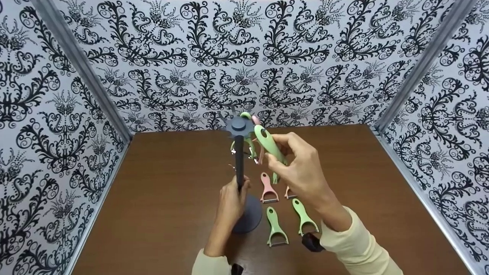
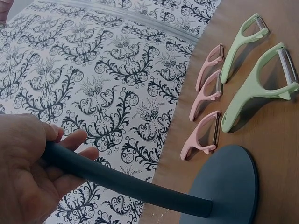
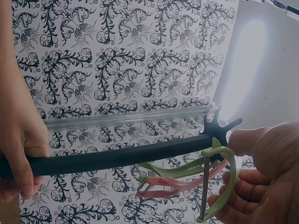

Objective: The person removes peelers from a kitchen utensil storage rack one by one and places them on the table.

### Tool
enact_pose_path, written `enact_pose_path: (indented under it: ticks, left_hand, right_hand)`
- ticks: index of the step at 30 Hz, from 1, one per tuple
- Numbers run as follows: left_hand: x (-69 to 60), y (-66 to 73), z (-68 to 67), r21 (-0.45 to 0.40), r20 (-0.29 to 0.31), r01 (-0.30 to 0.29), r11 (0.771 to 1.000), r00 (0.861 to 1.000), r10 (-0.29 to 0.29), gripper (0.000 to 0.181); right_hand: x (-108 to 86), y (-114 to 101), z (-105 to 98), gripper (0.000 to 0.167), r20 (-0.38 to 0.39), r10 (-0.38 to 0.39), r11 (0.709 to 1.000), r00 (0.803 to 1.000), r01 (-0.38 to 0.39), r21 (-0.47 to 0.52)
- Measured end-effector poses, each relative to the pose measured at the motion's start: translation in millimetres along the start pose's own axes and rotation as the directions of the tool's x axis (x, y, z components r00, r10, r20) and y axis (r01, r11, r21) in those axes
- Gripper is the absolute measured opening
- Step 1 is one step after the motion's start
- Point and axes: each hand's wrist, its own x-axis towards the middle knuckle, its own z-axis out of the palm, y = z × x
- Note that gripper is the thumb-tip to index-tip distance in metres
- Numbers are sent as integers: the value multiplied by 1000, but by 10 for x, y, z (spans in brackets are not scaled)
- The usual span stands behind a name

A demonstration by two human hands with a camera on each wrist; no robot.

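A dark grey stand has a pronged top (image 1: 239,124), a curved pole (image 2: 126,183) and a round base (image 1: 248,215). My left hand (image 1: 231,198) grips the pole partway up. In my right hand (image 1: 301,168) a green peeler (image 1: 269,143) is pinched by its handle, its holed end close beside the prongs; whether it touches a prong I cannot tell. Green and pink peelers hang from the top; in the right wrist view a hanging pink peeler (image 3: 163,182) lies beside the held green peeler (image 3: 229,186).
On the brown table (image 1: 164,198), right of the base, lie green peelers (image 1: 276,227) (image 1: 303,215) and pink peelers (image 1: 268,187) (image 2: 205,95). Patterned walls (image 1: 229,57) with grey edge strips enclose the table at the back and both sides.
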Motion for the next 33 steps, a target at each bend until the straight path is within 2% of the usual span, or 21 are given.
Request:
enact_pose_path:
  ticks: [4,9,15,33]
  left_hand:
    - [5,10,-4,-20,15,22,1000,1000,-22,5]
    - [7,18,-22,-24,37,37,999,999,-36,5]
    - [10,12,-34,-21,51,41,999,998,-40,5]
    - [25,1,-47,-8,60,15,1000,998,-15,4]
  right_hand:
    - [-5,4,-11,34,-8,-7,999,1000,7,-32]
    - [-12,0,-27,34,-6,4,1000,1000,-4,-27]
    - [-13,2,-40,34,-9,-26,999,1000,26,-28]
    - [-7,0,-64,34,-1,-65,997,998,64,-38]
